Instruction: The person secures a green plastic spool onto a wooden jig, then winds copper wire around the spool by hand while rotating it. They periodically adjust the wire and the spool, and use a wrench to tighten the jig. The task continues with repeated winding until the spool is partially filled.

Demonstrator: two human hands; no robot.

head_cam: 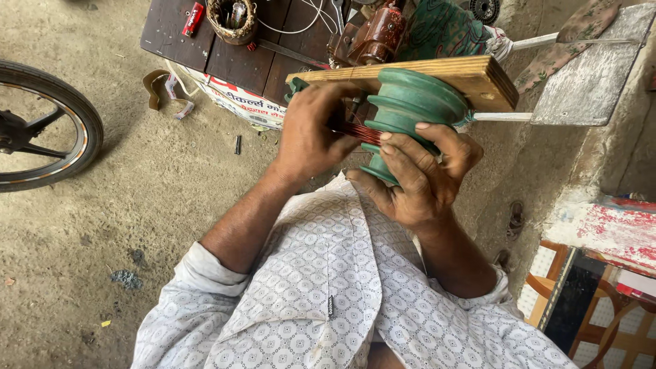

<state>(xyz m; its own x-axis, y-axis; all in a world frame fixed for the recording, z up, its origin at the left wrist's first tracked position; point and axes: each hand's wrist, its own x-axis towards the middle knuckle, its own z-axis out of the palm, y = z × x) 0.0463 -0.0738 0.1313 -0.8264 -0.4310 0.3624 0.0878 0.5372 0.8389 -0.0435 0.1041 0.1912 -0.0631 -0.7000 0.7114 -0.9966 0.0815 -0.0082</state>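
right hand (pixel 424 179) clamped round green stepped former (pixel 410 113) under wooden board (pixel 437 78). left hand (pixel 311 133) fingers closed on copper winding (pixel 355 130) in groove. some turns laid; other steps look bare; winding judged partway. dark bench (pixel 239 58) beyond.

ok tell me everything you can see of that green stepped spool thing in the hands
The green stepped former looks like painted wood or plastic, built of round tiers that shrink in size, with grooves between them. Reddish copper wire lies wound in one groove. It sits against a pale wooden board, with a white rod running off to one side. The right hand cups its lower tiers; the left hand presses at the wire side.
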